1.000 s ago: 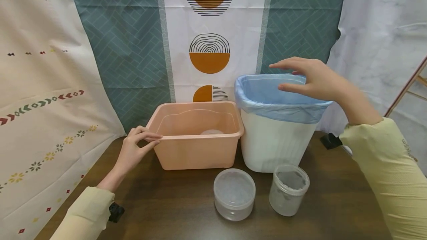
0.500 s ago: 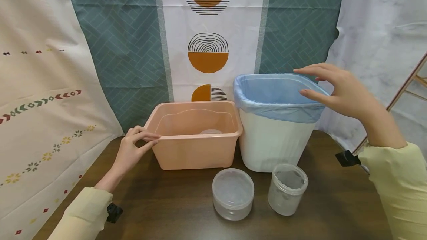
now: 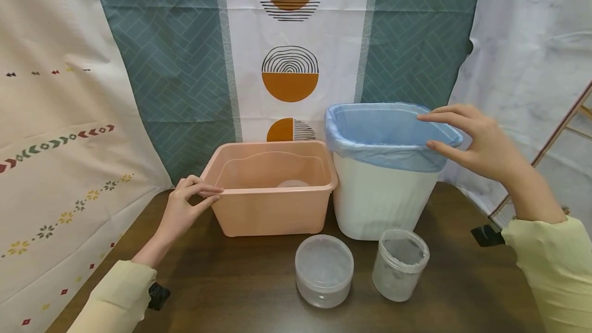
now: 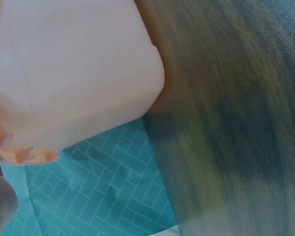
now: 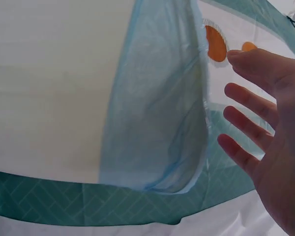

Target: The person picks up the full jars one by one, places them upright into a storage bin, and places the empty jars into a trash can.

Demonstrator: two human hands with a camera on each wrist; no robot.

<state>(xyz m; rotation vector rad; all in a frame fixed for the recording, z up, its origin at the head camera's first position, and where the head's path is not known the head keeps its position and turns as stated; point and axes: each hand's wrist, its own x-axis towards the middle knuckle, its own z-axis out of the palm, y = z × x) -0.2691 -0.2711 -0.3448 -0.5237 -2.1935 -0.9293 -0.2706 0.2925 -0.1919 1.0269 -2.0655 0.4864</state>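
A peach plastic tub [image 3: 273, 213] stands on the table, with a pale round thing [image 3: 293, 183] partly showing inside it. My left hand [image 3: 187, 202] pinches the tub's front left corner at the rim, thumb outside and fingers over the top. To the tub's right is a white waste bin [image 3: 384, 204] lined with a blue bag [image 3: 393, 155]. Beside the bin's right rim hovers my right hand [image 3: 476, 143], fingers apart and holding nothing. The right wrist view shows its fingertips [image 5: 231, 91] facing the bag's folded edge.
Two clear plastic jars stand in front: a wide, low lidded one [image 3: 324, 271] and a taller one [image 3: 400, 266] with a ragged inner edge. Patterned cloth [image 3: 185, 55] hangs behind the table [image 3: 240, 281]. A white curtain [image 3: 527, 45] closes off the right side.
From above the bin's mouth, my right hand has moved right and then lower, to beside the rim. My left hand stays at the tub's corner.
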